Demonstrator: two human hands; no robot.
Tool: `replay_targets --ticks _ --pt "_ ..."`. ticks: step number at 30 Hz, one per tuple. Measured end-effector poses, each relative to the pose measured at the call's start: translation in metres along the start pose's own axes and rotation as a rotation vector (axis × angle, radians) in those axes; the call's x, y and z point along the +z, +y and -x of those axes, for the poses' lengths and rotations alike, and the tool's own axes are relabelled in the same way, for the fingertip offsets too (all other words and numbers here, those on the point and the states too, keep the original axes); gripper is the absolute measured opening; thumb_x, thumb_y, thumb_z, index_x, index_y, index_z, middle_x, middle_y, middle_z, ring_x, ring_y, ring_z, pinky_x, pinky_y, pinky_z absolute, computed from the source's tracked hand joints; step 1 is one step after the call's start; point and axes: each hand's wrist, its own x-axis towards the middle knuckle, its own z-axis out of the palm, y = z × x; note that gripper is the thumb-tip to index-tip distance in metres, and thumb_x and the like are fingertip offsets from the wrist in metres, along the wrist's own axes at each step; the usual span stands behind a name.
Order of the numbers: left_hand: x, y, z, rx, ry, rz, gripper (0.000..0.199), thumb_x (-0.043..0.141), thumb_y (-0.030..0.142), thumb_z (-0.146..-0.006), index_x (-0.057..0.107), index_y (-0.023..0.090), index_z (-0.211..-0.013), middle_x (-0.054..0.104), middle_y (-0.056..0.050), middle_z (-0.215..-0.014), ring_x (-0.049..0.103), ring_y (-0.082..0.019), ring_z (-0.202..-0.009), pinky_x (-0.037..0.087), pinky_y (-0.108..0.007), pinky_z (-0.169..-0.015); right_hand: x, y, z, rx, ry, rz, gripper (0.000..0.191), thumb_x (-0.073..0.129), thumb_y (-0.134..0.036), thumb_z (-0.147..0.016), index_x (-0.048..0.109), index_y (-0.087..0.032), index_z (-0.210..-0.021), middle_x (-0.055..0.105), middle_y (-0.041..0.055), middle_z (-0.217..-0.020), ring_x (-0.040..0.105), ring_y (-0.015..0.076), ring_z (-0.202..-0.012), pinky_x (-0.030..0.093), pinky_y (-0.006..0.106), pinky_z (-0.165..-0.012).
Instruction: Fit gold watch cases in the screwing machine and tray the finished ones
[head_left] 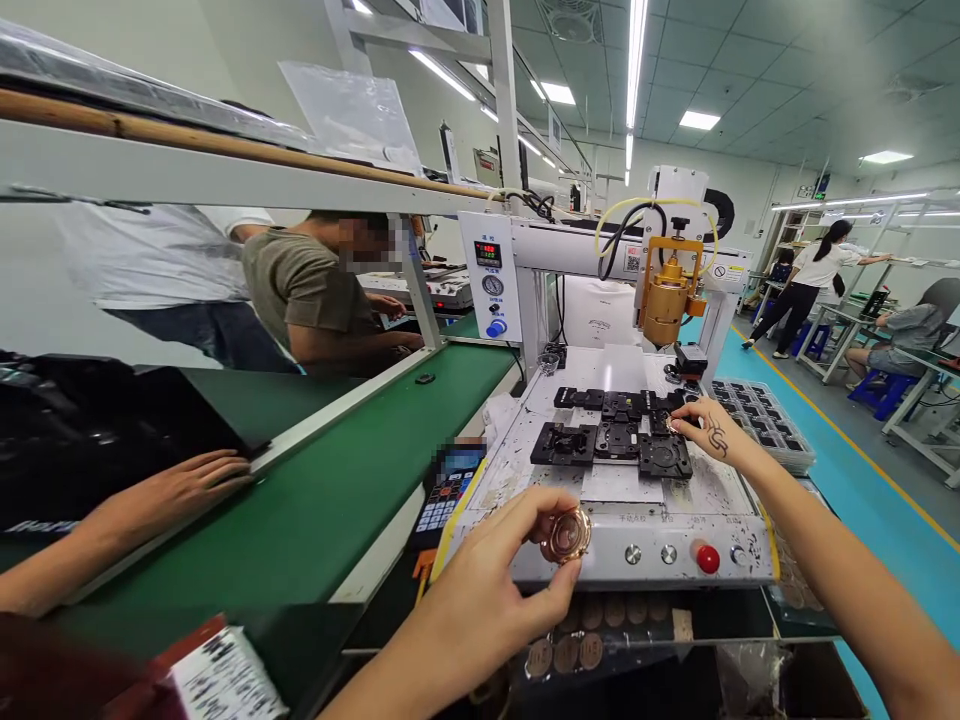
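My left hand (517, 575) is closed in a pinch in front of the machine's front edge. Between its thumb and fingers are copper-coloured metal rings (570, 536), which look like several held together; the exact number is hidden. Over the machine's white bed, my right hand (703, 428) has its fingertips closed on a small shiny round part (670, 424). That part is at a black fixture block (664, 456), on the right side of a group of black fixtures (619, 440). Whether it rests in the fixture cannot be made out.
A gold dispensing head (667, 305) hangs above the bed. Buttons and a red knob (707, 558) line its front. To the right stands a clear tray (765, 425) of black parts. A green conveyor belt (360, 475) runs left, with another person's hand (187, 482) beside it.
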Motion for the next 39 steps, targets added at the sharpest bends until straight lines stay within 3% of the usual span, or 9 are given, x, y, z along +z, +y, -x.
replay_targets --ticks 7,11,15,20,23,28,39 --pt "0.003 0.007 0.010 0.025 0.027 -0.004 0.027 0.067 0.024 -0.084 0.069 0.026 -0.110 0.073 0.000 -0.094 0.070 -0.020 -0.082 0.061 -0.034 -0.080 0.002 -0.002 -0.004 0.047 0.023 0.026 0.027 0.071 -0.047 -0.097 0.083 -0.023 -0.104 0.067 0.0056 -0.089 0.062 0.0259 -0.089 0.048 0.040 -0.084" --pt "0.014 0.005 0.023 0.048 0.059 0.056 0.030 0.068 0.024 -0.083 0.068 0.027 -0.113 0.073 0.000 -0.096 0.069 -0.019 -0.081 0.061 -0.031 -0.075 -0.007 -0.019 0.009 0.062 0.132 0.002 0.035 0.065 -0.052 -0.101 0.084 -0.024 -0.105 0.069 0.0093 -0.087 0.064 0.0300 -0.092 0.050 0.042 -0.086" --pt "0.022 0.005 0.041 0.031 0.049 0.083 0.033 0.069 0.022 -0.084 0.067 0.026 -0.116 0.075 -0.002 -0.104 0.071 -0.019 -0.085 0.061 -0.030 -0.074 -0.015 -0.040 0.075 0.105 0.314 -0.046 0.050 0.040 -0.054 -0.112 0.079 -0.022 -0.115 0.075 0.0132 -0.107 0.068 0.0321 -0.105 0.052 0.042 -0.092" --pt "0.031 0.012 0.059 -0.017 0.009 0.112 0.030 0.072 0.018 -0.081 0.068 0.025 -0.111 0.072 -0.001 -0.096 0.066 -0.017 -0.077 0.059 -0.028 -0.070 0.001 -0.053 0.182 0.207 0.433 -0.090 0.042 0.054 -0.060 -0.105 0.074 -0.022 -0.106 0.078 0.0111 -0.099 0.072 0.0297 -0.087 0.055 0.040 -0.077" --pt "0.039 0.015 0.063 -0.048 -0.023 0.127 0.030 0.073 0.019 -0.083 0.067 0.023 -0.111 0.069 -0.001 -0.096 0.062 -0.016 -0.075 0.056 -0.028 -0.069 0.019 -0.049 0.214 0.220 0.469 -0.094 0.039 0.060 -0.058 -0.102 0.074 -0.022 -0.106 0.075 0.0105 -0.096 0.070 0.0278 -0.081 0.055 0.040 -0.073" --pt "0.046 0.015 0.069 -0.060 -0.031 0.139 0.030 0.073 0.017 -0.083 0.065 0.023 -0.112 0.068 -0.001 -0.097 0.060 -0.016 -0.075 0.055 -0.029 -0.071 0.034 -0.039 0.222 0.169 0.484 -0.076 0.034 0.064 -0.054 -0.102 0.073 -0.022 -0.111 0.070 0.0083 -0.099 0.066 0.0253 -0.082 0.054 0.040 -0.076" --pt "0.043 0.013 0.076 -0.018 0.015 0.199 0.033 0.078 0.016 -0.084 0.065 0.024 -0.113 0.069 0.000 -0.098 0.065 -0.016 -0.081 0.057 -0.028 -0.076 0.033 -0.032 0.228 0.096 0.498 -0.081 0.030 0.066 -0.049 -0.104 0.073 -0.021 -0.112 0.068 0.0079 -0.100 0.063 0.0235 -0.080 0.052 0.040 -0.074"
